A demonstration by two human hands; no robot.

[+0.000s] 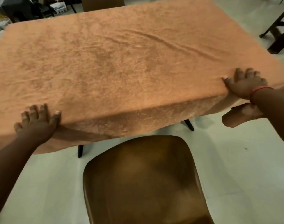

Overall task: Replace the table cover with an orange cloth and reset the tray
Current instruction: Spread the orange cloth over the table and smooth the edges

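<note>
- The orange, terry-textured cloth [122,62] lies spread over the whole rectangular table, its long axis running from about 8 o'clock to 2 o'clock across my view, with the near edge folding over the table lip and hanging down towards me.
- A long diagonal crease [167,41] runs through the cloth's far-right part, from roughly 11 o'clock down to 4 o'clock, ending near my right hand; I judge this is what is left to smooth.
- My left hand [37,125] rests at the near-left corner of the cloth, at about 8 o'clock from the table's middle, fingers straight and spread, palm flat on the fabric, thumb along the fold at the edge. It grips nothing.
- My right hand [246,84] presses at the near-right corner, at about 4 o'clock from the middle, fingers lightly bent over the cloth and thumb pointing inward along the edge. It looks like a flat press, not a pinch, though I cannot see the fingertips clearly.
- The right hand is the nearer one to the crease, so a stroke outward along the crease line would fall to it, while the left holds its corner down.
- Below my right wrist a loose corner of the cloth [238,117] hangs free off the table.
- No tray is in view, so resetting it remains undone.
- A brown, glossy, rounded chair seat [141,180] stands at 6 o'clock, just below the hanging edge, between me and the table.
- A black table leg [80,151] shows under the hem.
</note>
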